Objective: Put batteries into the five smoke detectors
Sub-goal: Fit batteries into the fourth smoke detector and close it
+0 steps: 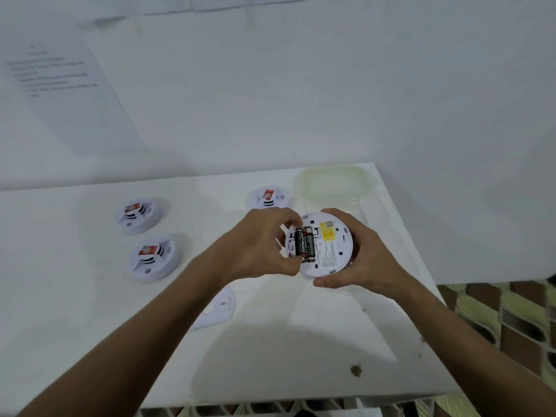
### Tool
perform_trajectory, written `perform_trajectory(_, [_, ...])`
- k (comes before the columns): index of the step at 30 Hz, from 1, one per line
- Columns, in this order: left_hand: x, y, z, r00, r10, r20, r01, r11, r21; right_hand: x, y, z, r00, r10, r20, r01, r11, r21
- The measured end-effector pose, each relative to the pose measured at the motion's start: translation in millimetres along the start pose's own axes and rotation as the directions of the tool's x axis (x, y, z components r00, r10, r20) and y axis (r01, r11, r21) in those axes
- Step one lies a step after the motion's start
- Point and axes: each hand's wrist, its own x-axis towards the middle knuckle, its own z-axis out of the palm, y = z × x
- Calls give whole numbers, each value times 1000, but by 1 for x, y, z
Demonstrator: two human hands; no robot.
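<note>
A: Smoke detectors, four visible: one held (323,245), back up, above the table (90,326); three resting face up, two at left (139,216) (155,258), one at the far edge (267,197).

B: Batteries?

A: Two black cylindrical batteries (304,244) lie side by side in the held detector's compartment. Left hand (258,242) pinches them with curled fingertips; right hand (358,254) wraps the round white plastic rim.

B: Other items?

A: One flat white cover plate (218,308); one translucent rectangular container lid (331,185). White matte tabletop, white wall, one printed sheet (60,85).
</note>
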Motion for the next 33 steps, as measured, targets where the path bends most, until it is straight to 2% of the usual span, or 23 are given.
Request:
perform_trajectory(7, [15,21,16,998,2,68,-6,998,64,-9,6,-23,1000,1,14,-2,1000,16])
perform_trajectory(18, [23,30,26,990,62,130,-98,950,298,-7,12,-33,999,1,34,-2,999,40])
perform_trajectory(26, [22,14,27,966,256,23,-251,925,285,-3,12,-34,1000,-10,-8,11,997,71])
perform_trajectory(29, [27,5,30,928,369,55,-361,853,377,0,10,-38,999,8,-39,-5,997,77])
perform_trajectory(33, [33,5,31,917,398,23,-360,802,476,2,5,-45,998,3,-56,2,997,83])
